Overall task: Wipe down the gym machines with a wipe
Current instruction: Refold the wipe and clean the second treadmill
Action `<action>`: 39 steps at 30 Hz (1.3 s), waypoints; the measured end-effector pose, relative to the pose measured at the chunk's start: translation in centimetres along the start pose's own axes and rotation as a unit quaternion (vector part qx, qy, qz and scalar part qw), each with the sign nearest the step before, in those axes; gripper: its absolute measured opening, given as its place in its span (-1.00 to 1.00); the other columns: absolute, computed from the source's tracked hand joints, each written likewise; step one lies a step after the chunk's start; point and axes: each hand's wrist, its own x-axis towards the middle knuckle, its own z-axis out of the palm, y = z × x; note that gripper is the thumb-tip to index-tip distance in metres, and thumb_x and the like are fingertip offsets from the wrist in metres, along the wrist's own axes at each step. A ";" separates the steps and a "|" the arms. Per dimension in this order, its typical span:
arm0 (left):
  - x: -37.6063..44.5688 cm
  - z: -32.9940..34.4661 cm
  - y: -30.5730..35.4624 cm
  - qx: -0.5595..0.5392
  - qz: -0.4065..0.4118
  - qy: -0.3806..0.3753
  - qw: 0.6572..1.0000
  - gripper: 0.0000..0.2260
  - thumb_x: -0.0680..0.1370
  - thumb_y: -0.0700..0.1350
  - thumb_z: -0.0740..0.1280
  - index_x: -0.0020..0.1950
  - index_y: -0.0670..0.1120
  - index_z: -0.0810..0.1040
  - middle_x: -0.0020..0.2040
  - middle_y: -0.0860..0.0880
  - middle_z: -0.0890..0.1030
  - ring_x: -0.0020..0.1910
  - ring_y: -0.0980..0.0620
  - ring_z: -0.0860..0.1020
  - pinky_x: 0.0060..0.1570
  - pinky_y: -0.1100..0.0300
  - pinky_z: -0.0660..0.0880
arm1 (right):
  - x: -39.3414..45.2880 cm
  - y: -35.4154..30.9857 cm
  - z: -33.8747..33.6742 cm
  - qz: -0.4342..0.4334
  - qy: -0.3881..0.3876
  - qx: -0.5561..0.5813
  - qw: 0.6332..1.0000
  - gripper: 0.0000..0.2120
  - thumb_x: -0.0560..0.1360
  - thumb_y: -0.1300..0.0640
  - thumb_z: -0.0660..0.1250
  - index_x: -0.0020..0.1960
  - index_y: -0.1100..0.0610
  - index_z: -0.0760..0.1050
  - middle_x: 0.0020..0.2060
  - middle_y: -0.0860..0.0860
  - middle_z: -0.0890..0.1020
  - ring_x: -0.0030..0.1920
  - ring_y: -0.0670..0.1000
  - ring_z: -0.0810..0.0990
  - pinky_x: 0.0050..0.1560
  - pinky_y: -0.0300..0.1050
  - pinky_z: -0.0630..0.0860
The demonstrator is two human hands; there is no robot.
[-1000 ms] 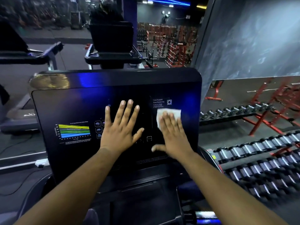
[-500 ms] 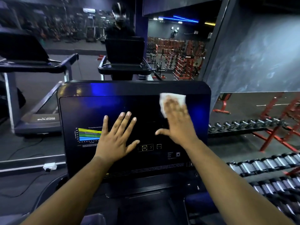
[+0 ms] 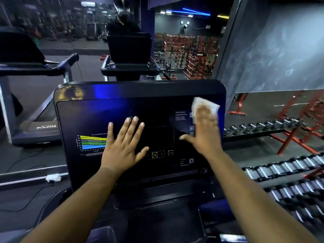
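White crumpled wipe (image 3: pixel 209 103) under flat right hand (image 3: pixel 205 130) (blurred) on glossy console (image 3: pixel 98 116).

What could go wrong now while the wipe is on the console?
The left hand lies flat on the console beside the OK button, so it might press a key by accident. The right hand presses the wipe near the console's right edge, and its blur suggests fast motion; the wipe might slip off.
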 end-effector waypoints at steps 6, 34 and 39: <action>-0.1 0.2 0.1 0.010 -0.004 0.006 1.000 -0.26 0.63 0.32 0.06 0.68 -0.07 0.03 0.68 -0.12 0.00 0.65 -0.11 0.03 0.53 -0.38 -0.09 | -0.6 -4.4 -0.3 0.037 -0.016 0.072 0.997 0.27 0.29 -0.67 -0.07 0.59 0.24 -0.37 0.57 0.22 -0.34 0.58 0.25 -0.34 0.55 0.29 -0.28; -5.5 2.1 2.6 -0.003 0.031 -0.017 0.999 -0.31 0.64 0.26 0.10 0.66 -0.08 0.12 0.68 -0.12 0.02 0.65 -0.14 0.01 0.55 -0.34 -0.09 | -8.8 0.5 4.5 0.016 -0.071 0.009 0.997 0.19 0.37 -0.62 -0.06 0.63 0.22 -0.25 0.62 0.14 -0.27 0.62 0.16 -0.26 0.58 0.24 -0.18; -5.7 2.2 2.7 -0.004 0.026 -0.008 1.000 -0.32 0.64 0.25 0.09 0.67 -0.08 0.11 0.67 -0.13 0.06 0.65 -0.14 0.05 0.54 -0.36 -0.06 | -10.5 -8.8 5.6 -0.023 -0.100 0.080 0.991 0.30 0.29 -0.67 -0.05 0.60 0.29 -0.30 0.58 0.28 -0.28 0.59 0.28 -0.30 0.54 0.29 -0.32</action>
